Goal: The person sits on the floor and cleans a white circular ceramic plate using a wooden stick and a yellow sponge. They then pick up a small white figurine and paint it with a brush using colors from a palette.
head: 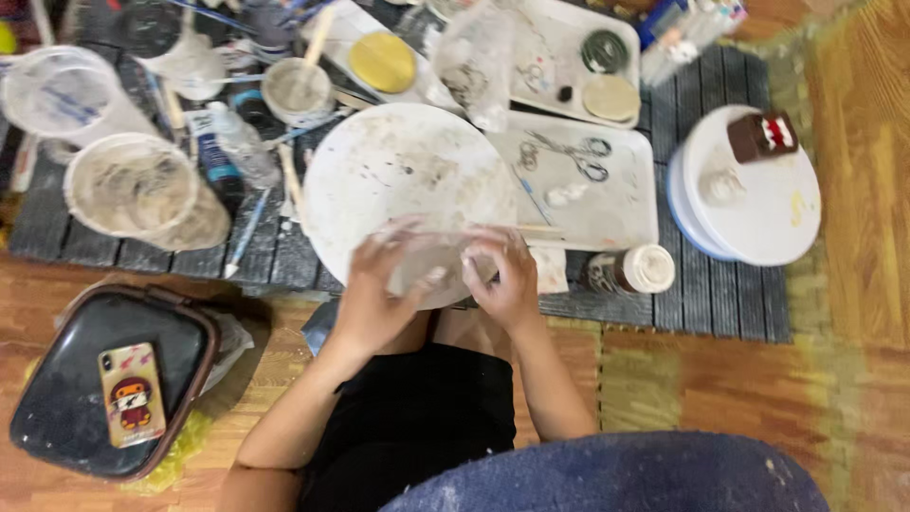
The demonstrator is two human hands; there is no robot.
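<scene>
Dark slatted worktop [720,303] on a wooden floor carries a round white board [398,180]; at its near edge the left hand [374,299] and right hand [507,280] curl their fingers [431,278] around a pale clay lump [431,261], pressed between both; scissors [569,152] lie on a tray [626,213] just beyond.

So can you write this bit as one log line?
left hand: holds clay lump | right hand: pinches same lump | under: round white board | scissors on tray

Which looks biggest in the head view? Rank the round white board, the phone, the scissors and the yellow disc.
1. round white board
2. phone, though it may lie nearer the camera
3. scissors
4. yellow disc; close to the scissors, so unsure
</scene>
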